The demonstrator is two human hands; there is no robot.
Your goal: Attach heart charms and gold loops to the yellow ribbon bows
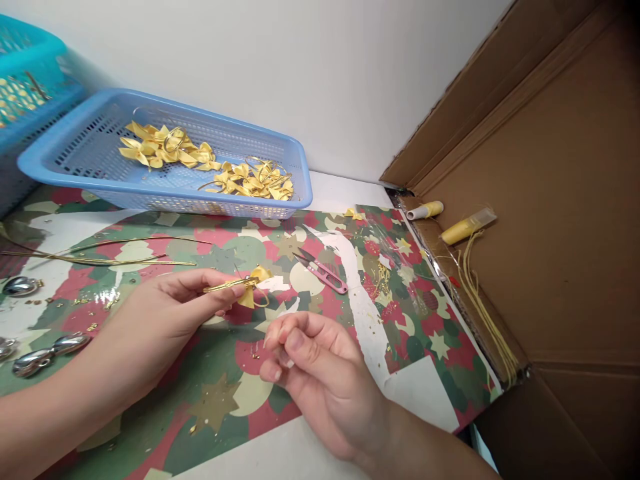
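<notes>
My left hand (175,310) pinches a gold wire piece that carries a yellow ribbon bow (261,273), held just above the patterned paper. A thin yellow cord loops below the bow, and a fine needle-like tip sticks up beside it. To the right and nearer to me is my right hand (325,380), palm up, with thumb and fingertips curled together; whatever they may hold is too small to make out. Beyond it, pink-handled thread snips (323,271) lie on the paper, blades pointing away to the left.
A blue basket (200,113) of yellow bows stands at the back left, beside a teal basket (30,50). Gold wires (115,260) and silvery metal pieces (50,353) lie left. Cardboard (540,173) walls the right, near yellow cords (485,303).
</notes>
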